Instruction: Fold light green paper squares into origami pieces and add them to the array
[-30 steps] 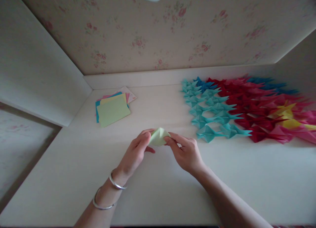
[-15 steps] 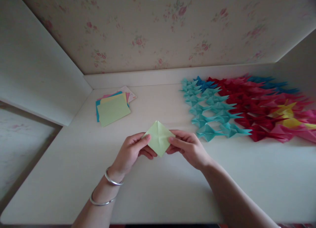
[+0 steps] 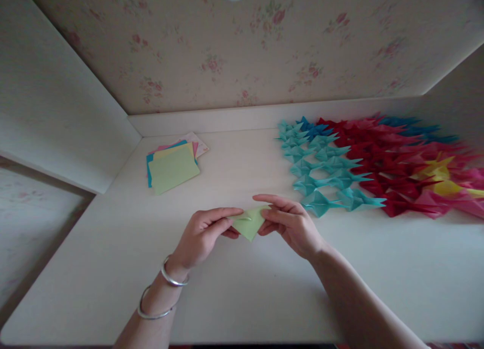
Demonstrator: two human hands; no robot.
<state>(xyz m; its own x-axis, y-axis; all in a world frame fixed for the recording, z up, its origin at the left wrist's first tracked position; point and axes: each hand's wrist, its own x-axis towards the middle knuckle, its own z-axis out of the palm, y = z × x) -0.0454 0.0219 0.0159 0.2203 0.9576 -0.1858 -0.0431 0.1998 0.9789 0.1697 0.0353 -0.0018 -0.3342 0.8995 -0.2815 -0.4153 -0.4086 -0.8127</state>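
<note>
Head view: folded pale-green paper (image 3: 251,230)
Left hand (image 3: 202,233): fingers pinch left edge
Right hand (image 3: 293,225): fingers pinch right edge
White desktop (image 3: 245,298): wide strip between hands and front edge

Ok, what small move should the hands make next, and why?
Probably press the raised fold of the light green paper flatter: a flap near its upper edge looks curved rather than creased flat, while the left hand and right hand grip it from opposite sides.
</note>
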